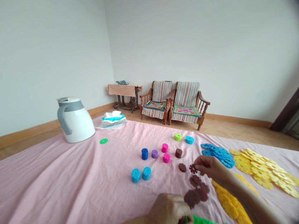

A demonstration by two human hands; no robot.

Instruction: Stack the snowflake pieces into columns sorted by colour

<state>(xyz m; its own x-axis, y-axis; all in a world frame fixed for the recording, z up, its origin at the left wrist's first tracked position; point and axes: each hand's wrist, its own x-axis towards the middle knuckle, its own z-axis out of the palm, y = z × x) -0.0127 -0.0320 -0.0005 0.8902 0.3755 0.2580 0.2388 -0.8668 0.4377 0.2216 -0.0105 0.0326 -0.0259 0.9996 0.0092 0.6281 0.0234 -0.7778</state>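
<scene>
Two wooden armchairs stand side by side, their backs draped in striped covers and their seats topped with patterned mats. Behind the armchairs rises a plain pale wall; to their left it meets a second wall at a corner. Also left of the armchairs is a small table under a peach cloth, on dark legs (a bluish bundle lies on top). Tan flooring and a wooden skirting board run to the armchairs' right, towards a dark frame. The light is soft.
</scene>
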